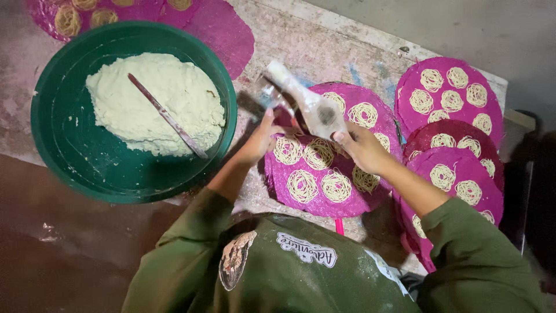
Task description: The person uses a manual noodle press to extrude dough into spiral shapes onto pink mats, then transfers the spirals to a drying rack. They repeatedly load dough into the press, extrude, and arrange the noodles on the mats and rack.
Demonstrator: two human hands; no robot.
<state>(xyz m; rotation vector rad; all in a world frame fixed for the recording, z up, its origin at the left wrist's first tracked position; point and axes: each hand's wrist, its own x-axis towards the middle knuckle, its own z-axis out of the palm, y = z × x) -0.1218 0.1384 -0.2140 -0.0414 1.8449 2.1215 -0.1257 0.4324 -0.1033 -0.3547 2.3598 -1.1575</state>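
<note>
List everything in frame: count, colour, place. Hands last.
basin: 1, green, left on the table.
dough: 1 mound, off-white, inside the basin.
blade: 1, metal, long and thin, lying across the dough.
press: 1, dough-smeared metal, held over the centre mat.
mats: at least 6, magenta, round; 1 centre, several overlapping at right, others top left.
noodle nests: many, pale yellow coils, on the mats.
table: 1, worn grey-white, under everything.
sleeves: 2, olive green, bottom of frame.
left hand: 1, at the press's left handle.
right hand: 1, gripping the press's right side.
</note>
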